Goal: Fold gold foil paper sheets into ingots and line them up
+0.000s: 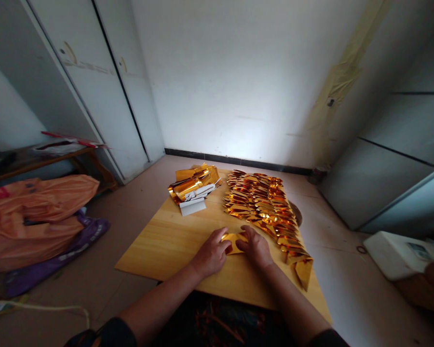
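Between my two hands, just above or on the wooden board, is a piece of gold foil paper (234, 244) with a fold in it. My left hand (214, 251) grips its left end between thumb and fingers. Its right end is pinched by my right hand (255, 246). Rows of folded gold foil pieces (260, 205) overlap along the right side of the board. At the far left of the board lies a loose pile of gold foil sheets (197, 180), some showing white backs.
The wooden board (162, 241) serves as the work surface. An orange bag (39, 217) and a purple bag (58, 255) lie on the floor at left, near a cable (50, 307). A white box (398, 255) stands at right. A white wall (231, 86) rises behind.
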Demonstrator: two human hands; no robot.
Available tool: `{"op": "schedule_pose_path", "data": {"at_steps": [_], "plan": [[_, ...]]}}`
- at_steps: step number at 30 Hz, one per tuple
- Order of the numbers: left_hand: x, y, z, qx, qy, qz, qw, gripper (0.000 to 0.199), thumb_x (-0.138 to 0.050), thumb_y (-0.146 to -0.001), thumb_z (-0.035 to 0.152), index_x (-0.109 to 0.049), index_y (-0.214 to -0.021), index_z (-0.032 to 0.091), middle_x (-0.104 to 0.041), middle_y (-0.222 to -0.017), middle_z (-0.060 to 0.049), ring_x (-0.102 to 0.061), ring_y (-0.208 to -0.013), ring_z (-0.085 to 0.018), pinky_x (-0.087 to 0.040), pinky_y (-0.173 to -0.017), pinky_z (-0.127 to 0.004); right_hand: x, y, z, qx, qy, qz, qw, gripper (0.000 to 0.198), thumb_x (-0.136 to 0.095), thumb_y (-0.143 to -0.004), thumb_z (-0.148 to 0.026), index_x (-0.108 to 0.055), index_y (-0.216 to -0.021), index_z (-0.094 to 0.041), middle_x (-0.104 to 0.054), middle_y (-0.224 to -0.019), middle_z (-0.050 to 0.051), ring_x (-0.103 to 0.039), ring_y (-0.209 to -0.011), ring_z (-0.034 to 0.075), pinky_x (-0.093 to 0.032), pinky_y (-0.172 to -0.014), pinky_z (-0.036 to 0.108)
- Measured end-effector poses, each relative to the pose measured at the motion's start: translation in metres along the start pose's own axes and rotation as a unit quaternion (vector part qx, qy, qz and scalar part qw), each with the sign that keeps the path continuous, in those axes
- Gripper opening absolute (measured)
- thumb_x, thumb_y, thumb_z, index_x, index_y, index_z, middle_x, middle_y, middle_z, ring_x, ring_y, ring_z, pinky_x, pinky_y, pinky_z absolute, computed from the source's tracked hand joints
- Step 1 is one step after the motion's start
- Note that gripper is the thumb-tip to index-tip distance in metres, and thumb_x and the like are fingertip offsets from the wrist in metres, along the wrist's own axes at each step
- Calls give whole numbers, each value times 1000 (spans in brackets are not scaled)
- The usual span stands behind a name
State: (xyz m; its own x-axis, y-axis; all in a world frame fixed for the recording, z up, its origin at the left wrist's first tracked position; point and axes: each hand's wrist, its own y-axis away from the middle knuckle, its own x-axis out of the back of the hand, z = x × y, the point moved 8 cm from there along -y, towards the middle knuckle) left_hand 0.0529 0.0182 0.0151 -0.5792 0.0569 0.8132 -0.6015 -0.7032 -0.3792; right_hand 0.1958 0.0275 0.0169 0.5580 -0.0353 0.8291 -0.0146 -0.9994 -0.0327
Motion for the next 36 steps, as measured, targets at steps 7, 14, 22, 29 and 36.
{"op": "schedule_pose_path", "data": {"at_steps": [7, 14, 22, 29, 36], "plan": [[7, 0, 5, -2, -35, 2, 999, 23, -48, -75, 3, -63, -83, 19, -55, -124, -10, -51, -116, -24, -45, -102, -41, -2, -1, -1, 4, 22, 3, 1000, 37, -54, -82, -24, -55, -118, -18, -66, -112, 10, -64, -98, 22, -45, -80, 28], [6, 0, 5, -6, -90, 8, 996, 22, -48, -79, 8, -65, -91, 17, -54, -124, -13, -50, -116, -26, -43, -103, -41, -6, -2, 1, -1, 73, 5, 997, 36, -51, -82, -23, -55, -118, -17, -64, -112, 9, -63, -93, 20, -44, -75, 26], [10, 0, 10, -24, -126, 4, 992, 21, -50, -80, 12, -63, -93, 19, -55, -112, -10, -47, -114, -26, -42, -101, -45, -7, -3, 3, -6, 93, 3, 996, 34, -51, -83, -25, -57, -116, -19, -64, -107, 7, -63, -88, 19, -41, -70, 25], [9, 1, 10, -18, -133, -7, 991, 19, -50, -80, 12, -63, -91, 20, -54, -115, -10, -48, -113, -27, -43, -98, -45, -8, -8, 2, -6, 122, 0, 993, 28, -50, -85, -26, -58, -111, -21, -65, -105, 6, -63, -81, 17, -38, -64, 24], [9, 0, 10, -19, -129, -6, 992, 19, -50, -81, 13, -63, -93, 19, -54, -122, -11, -47, -116, -26, -43, -99, -45, -8, -9, 1, -1, 130, 6, 992, 25, -52, -84, -25, -58, -109, -20, -64, -101, 6, -62, -81, 16, -37, -62, 24]]}}
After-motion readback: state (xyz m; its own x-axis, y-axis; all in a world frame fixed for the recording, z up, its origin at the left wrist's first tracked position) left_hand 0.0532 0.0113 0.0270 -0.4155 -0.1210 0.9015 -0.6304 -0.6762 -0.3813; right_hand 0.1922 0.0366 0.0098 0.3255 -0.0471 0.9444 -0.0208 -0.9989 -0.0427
